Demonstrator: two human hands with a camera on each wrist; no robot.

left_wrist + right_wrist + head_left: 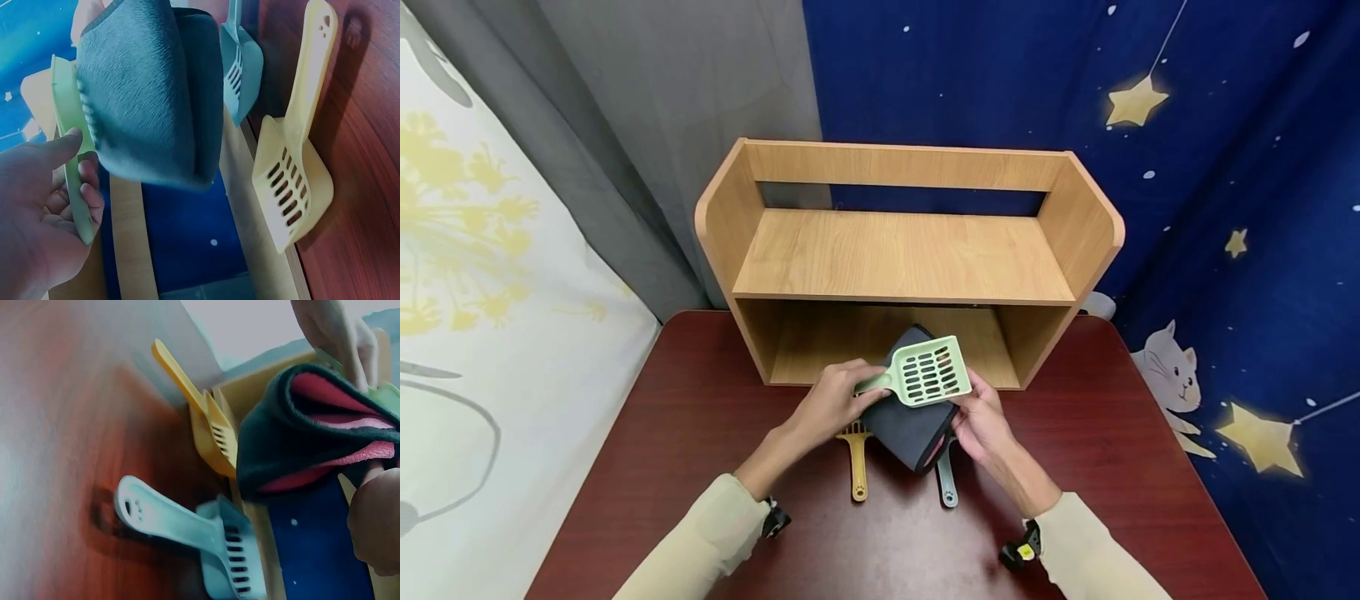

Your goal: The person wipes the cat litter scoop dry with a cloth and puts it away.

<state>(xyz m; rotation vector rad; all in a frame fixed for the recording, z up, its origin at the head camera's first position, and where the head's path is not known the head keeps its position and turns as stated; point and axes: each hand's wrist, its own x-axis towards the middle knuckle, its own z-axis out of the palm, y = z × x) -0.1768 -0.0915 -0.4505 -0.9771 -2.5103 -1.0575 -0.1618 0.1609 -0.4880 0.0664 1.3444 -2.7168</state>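
A pale green slotted litter scoop (928, 372) is held up over the table, its handle pinched between thumb and fingers of my left hand (829, 402). Behind it, my right hand (982, 423) grips a folded dark grey cloth (904, 429). Pink lining (300, 479) shows between the cloth's folds in the right wrist view. The scoop's slotted pan lies against the cloth, and its right edge overlaps my right fingertips in the head view. Below the hands, a yellow litter scoop (858, 468) and a blue-grey litter scoop (947, 479) lie on the table, handles toward me.
A two-level wooden shelf (902, 254) stands at the back of the dark red table (850, 558). The pans of the two lying scoops are near its front edge. A grey curtain (685, 75) and a blue star-patterned curtain (962, 75) hang behind.
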